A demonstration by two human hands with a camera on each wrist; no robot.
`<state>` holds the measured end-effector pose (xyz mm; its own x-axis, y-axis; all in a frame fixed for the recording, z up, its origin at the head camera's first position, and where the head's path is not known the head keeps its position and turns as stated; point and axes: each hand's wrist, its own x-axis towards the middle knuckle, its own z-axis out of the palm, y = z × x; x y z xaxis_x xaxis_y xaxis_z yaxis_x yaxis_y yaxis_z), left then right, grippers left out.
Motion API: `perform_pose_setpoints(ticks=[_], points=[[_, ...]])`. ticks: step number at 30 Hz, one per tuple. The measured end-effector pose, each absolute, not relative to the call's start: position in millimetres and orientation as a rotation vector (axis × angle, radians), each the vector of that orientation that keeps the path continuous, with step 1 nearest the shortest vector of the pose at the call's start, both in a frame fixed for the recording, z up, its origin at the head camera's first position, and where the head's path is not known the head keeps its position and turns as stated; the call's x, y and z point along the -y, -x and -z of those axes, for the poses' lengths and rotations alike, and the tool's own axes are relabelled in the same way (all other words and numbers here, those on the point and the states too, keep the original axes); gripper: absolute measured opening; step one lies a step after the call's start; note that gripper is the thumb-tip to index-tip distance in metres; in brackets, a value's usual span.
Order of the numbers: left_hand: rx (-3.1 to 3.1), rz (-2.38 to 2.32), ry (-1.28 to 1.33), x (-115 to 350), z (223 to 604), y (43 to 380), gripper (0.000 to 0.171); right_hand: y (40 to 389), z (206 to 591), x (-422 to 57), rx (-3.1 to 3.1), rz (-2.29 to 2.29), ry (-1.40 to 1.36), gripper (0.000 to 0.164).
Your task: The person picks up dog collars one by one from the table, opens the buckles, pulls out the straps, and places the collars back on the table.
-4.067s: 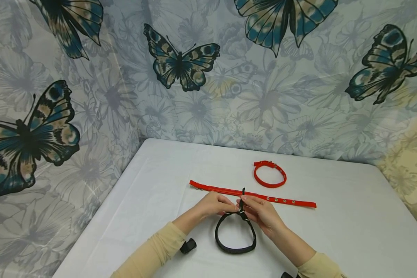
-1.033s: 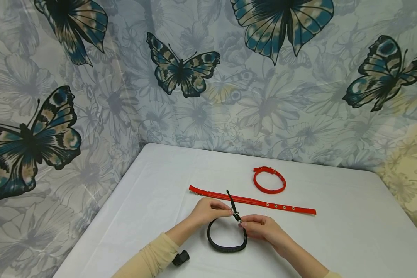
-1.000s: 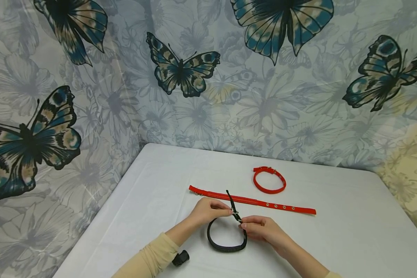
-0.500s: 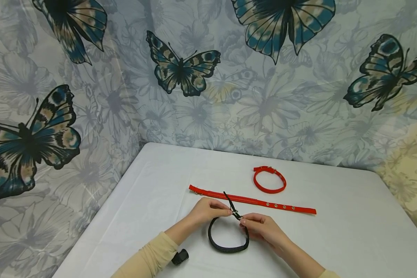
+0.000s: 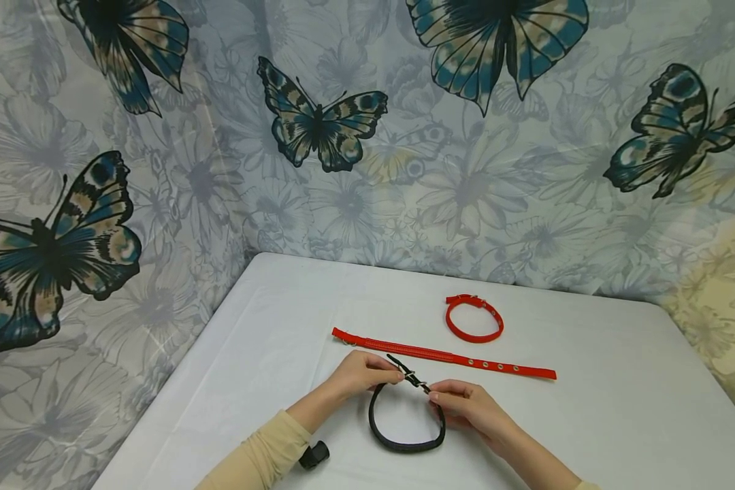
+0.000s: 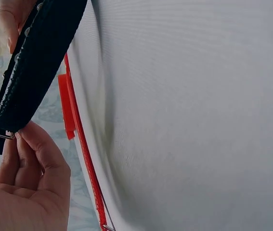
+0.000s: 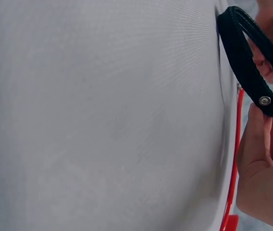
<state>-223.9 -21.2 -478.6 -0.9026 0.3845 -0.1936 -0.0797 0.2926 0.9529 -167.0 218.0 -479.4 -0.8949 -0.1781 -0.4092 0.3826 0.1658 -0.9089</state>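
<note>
A black collar (image 5: 406, 447) forms a loop above the white tabletop, its strap end passing through a metal buckle (image 5: 410, 376). My left hand (image 5: 361, 373) pinches it at the buckle, and the strap tip sticks out toward the far left. On the other side my right hand (image 5: 474, 405) pinches the strap just right of the buckle. The left wrist view shows the stitched collar (image 6: 40, 67) with its buckle at the left fingertips. Metal eyelets are visible on the band (image 7: 244, 57) in the right wrist view, close to the right fingers.
Behind the hands a red collar (image 5: 416, 351) lies stretched out flat, with eyelets toward its right end. Farther back rests another red collar (image 5: 474, 339), buckled into a ring. A black wrist device (image 5: 314, 454) shows by the left sleeve. Butterfly-printed cloth (image 5: 355, 218) hangs behind the table.
The strap tip, upright at first, has tipped over to the left and lower. Both hands keep their pinch; the right hand sits slightly lower than half a second ago.
</note>
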Motion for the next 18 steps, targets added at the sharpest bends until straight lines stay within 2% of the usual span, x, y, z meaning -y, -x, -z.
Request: perform_pose_setpoints(ticks=[13,18], points=[[-2.170,-1.674,-0.243,19.3,475.9,221.2,0.019,170.4,476.3,-214.6,-2.056,1.747,-0.199,0.050],[-2.163,-1.676,-0.252,16.0,473.5,219.0,0.019,174.6,476.0,-211.0,-2.078,1.754,-0.173,0.044]])
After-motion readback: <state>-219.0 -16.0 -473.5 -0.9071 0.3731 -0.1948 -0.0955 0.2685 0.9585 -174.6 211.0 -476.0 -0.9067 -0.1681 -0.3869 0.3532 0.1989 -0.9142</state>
